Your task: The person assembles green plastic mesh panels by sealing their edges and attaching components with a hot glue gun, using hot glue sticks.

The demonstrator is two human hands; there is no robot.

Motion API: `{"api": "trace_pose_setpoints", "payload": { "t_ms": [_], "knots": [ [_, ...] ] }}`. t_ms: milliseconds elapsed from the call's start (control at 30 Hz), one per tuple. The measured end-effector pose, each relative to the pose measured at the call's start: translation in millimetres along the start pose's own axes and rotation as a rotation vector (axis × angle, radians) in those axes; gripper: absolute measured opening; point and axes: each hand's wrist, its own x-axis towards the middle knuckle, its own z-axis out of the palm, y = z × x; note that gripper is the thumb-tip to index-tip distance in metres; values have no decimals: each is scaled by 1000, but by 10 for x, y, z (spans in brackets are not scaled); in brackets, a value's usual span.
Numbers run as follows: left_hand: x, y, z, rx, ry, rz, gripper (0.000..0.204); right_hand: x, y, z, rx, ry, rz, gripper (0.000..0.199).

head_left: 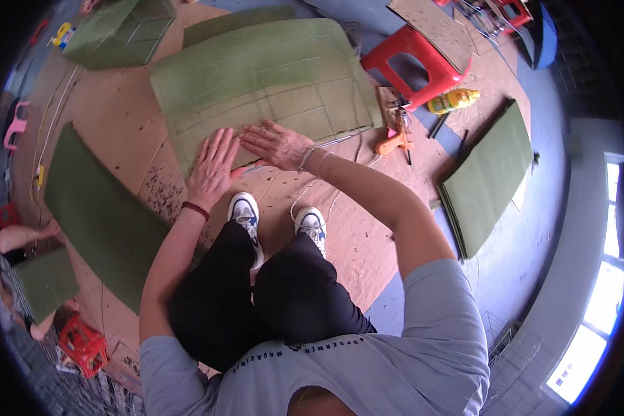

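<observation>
A large green sheet (256, 76) lies in front of me, with the lines of a wire grid showing through it. Both hands rest on its near edge, fingers stretched out and nearly meeting. My left hand (215, 165) lies flat at the edge, palm down. Palm down too, my right hand (279, 144) points leftward along the same edge. Beneath the hands a thin metal rod shows in part, beside something reddish that I cannot make out. An orange glue gun (393, 143) lies on the floor to the right of the sheet.
A red plastic stool (414, 66) carries a brown board (433, 31), with a yellow bottle (454, 100) beside it. Stacked green sheets (489, 177) lie right; another green sheet (100, 215) lies left. A white cord runs by my shoes. Another person's arms hold green material (47, 283) at far left.
</observation>
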Motion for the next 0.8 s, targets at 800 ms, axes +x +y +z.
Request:
{"api": "trace_pose_setpoints", "payload": {
  "t_ms": [800],
  "knots": [
    [104,154,48,-41,14,-13,72,-1069,668,-233,7,-51,158,66]
  ]
}}
